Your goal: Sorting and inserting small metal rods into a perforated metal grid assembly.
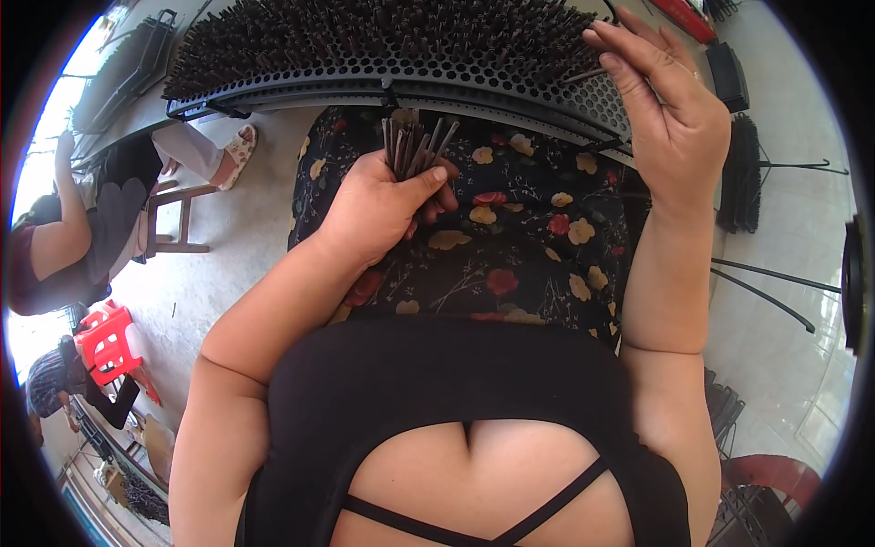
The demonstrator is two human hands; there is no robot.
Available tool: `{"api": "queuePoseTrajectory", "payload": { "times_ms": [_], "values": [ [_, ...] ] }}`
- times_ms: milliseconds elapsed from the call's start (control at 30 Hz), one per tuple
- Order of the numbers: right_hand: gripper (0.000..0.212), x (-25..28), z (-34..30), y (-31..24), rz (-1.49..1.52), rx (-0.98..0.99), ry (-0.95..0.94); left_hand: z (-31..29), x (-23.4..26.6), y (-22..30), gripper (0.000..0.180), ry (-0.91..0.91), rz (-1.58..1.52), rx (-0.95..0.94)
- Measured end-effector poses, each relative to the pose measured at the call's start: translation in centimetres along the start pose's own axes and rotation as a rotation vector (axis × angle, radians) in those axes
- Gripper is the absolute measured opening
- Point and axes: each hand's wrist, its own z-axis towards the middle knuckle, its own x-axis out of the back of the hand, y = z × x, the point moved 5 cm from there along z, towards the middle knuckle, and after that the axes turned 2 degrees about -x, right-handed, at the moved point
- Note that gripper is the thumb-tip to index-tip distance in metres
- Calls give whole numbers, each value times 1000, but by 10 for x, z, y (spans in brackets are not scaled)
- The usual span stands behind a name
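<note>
My left hand point(360, 210) is wrapped round a bundle of thin dark brown sticks point(415, 150), held over my lap with their ends pointing up. Above the right end of a black perforated board point(606, 102), my right hand point(674, 123) is raised, thumb and fingers pinched on a single thin stick point(586, 75) that slants toward the holes. Crowded upright in most of the board's holes are many similar dark sticks point(374, 41). The holes beside my right hand show bare.
A dark flowered cloth point(501, 237) covers my lap, just below the board's edge. To the left another person point(82, 219) sits by a wooden stool point(182, 219), with a red plastic stool point(108, 342) nearer. Dark racks with metal rods point(775, 273) stand at the right.
</note>
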Motion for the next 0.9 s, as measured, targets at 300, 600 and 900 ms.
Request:
{"api": "queuePoseTrajectory", "payload": {
  "times_ms": [300,600,900],
  "values": [
    [18,-1,12,-13,-48,-220,-23,-1,-4,0,16,-34,-6,17],
    [16,-4,11,-11,21,-199,-22,-1,-4,-1,18,-62,-44,24],
    [17,-32,-10,-6,-174,-32,-107,-5,-10,3,22,-128,-82,7]
  ]
}}
